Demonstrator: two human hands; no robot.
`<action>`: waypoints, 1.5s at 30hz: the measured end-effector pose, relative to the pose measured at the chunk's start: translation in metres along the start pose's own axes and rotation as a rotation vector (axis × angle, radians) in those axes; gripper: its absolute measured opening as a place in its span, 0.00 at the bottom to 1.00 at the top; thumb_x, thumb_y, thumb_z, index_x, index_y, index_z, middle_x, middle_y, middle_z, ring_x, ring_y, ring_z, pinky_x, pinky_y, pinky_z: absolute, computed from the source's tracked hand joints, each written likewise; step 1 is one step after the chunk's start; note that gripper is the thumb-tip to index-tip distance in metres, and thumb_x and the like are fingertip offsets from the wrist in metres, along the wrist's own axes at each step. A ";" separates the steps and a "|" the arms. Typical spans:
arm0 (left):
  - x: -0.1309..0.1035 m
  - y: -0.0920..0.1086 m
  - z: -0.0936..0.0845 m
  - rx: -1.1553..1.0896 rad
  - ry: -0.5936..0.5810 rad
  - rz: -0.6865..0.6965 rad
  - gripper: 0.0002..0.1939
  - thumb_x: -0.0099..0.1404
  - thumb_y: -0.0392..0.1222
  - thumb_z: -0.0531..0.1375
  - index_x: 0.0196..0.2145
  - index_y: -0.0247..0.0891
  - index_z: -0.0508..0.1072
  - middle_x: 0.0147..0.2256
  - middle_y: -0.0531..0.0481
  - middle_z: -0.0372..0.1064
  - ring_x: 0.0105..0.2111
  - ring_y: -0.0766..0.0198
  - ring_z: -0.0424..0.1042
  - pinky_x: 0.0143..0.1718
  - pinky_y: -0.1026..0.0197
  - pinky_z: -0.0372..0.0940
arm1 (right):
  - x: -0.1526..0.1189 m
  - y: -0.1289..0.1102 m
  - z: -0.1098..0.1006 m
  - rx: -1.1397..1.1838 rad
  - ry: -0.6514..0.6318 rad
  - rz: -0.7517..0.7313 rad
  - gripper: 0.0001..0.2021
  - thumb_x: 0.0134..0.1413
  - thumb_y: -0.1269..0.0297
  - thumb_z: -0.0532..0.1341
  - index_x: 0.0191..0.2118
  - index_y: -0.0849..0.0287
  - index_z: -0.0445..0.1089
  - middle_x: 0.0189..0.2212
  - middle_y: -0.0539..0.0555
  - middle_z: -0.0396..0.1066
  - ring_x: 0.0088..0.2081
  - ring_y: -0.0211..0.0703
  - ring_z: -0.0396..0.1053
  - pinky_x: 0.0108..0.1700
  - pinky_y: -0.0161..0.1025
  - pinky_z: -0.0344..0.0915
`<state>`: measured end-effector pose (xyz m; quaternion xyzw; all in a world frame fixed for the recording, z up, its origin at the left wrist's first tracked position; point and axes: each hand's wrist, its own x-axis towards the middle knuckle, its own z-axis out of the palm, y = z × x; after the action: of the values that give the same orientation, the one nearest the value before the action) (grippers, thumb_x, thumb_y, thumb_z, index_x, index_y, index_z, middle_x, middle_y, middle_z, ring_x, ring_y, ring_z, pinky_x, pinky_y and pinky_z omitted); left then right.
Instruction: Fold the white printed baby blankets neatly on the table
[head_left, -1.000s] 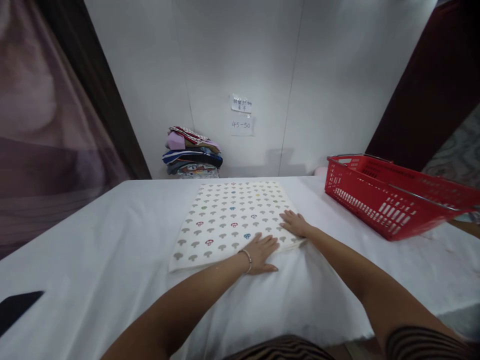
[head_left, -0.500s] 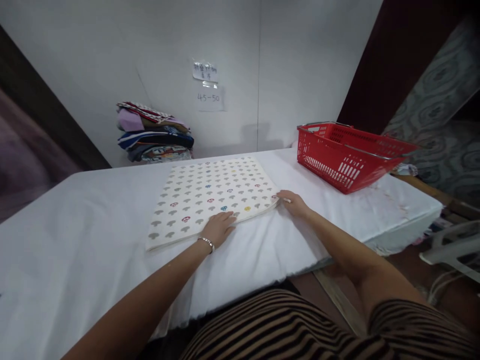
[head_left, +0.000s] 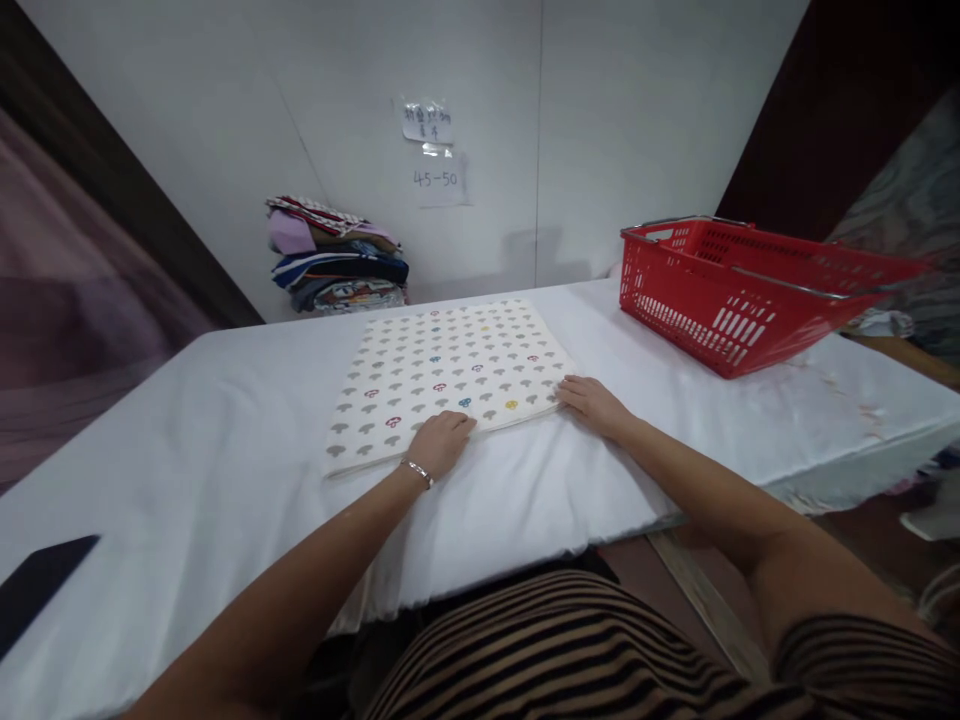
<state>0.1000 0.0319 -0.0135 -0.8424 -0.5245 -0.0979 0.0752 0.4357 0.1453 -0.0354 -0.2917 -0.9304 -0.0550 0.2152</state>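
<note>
A folded white cloth (head_left: 457,360) with rows of small mushroom prints, mostly grey with some red, blue and yellow, lies flat on the white-covered table (head_left: 247,400). My left hand (head_left: 441,443), a bracelet at its wrist, rests palm down on the cloth's near edge, left of its middle. At the near right corner, my right hand (head_left: 592,402) lies flat with its fingertips on the cloth. Neither hand grips anything; the fingers of both are stretched out.
A red plastic basket (head_left: 690,295) with metal handles stands at the table's right. Against the wall at back left is a stack of folded fabrics (head_left: 337,255). A dark flat object (head_left: 45,585) lies at the left front. Paper signs (head_left: 439,180) hang on the wall.
My view has turned a little left, bringing the dark flat object into sight. The fingers of my right hand, earlier at the cloth's corner edge, now lie flatter on it.
</note>
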 end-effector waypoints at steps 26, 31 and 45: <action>0.015 0.005 0.007 -0.014 0.057 -0.109 0.15 0.70 0.42 0.48 0.38 0.40 0.74 0.37 0.47 0.71 0.37 0.61 0.67 0.38 0.58 0.62 | 0.043 -0.038 0.010 0.105 -0.044 -0.079 0.14 0.64 0.65 0.50 0.42 0.61 0.73 0.37 0.60 0.71 0.39 0.47 0.64 0.41 0.43 0.60; 0.015 0.008 0.003 0.026 0.014 -0.089 0.16 0.70 0.41 0.46 0.37 0.39 0.74 0.36 0.46 0.71 0.36 0.61 0.68 0.37 0.58 0.61 | 0.046 -0.038 0.004 0.166 -0.119 -0.082 0.15 0.63 0.65 0.49 0.41 0.60 0.74 0.36 0.60 0.72 0.39 0.47 0.65 0.41 0.42 0.61; 0.015 0.012 0.007 0.176 -0.001 0.104 0.12 0.66 0.32 0.50 0.33 0.37 0.72 0.33 0.44 0.68 0.37 0.58 0.65 0.36 0.56 0.57 | 0.041 -0.043 0.005 -0.082 -0.117 -0.146 0.13 0.63 0.69 0.51 0.42 0.59 0.72 0.37 0.58 0.70 0.41 0.48 0.61 0.41 0.42 0.53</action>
<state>0.1177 0.0416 -0.0172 -0.8588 -0.4866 -0.0468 0.1534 0.3791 0.1326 -0.0212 -0.2345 -0.9571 -0.0914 0.1439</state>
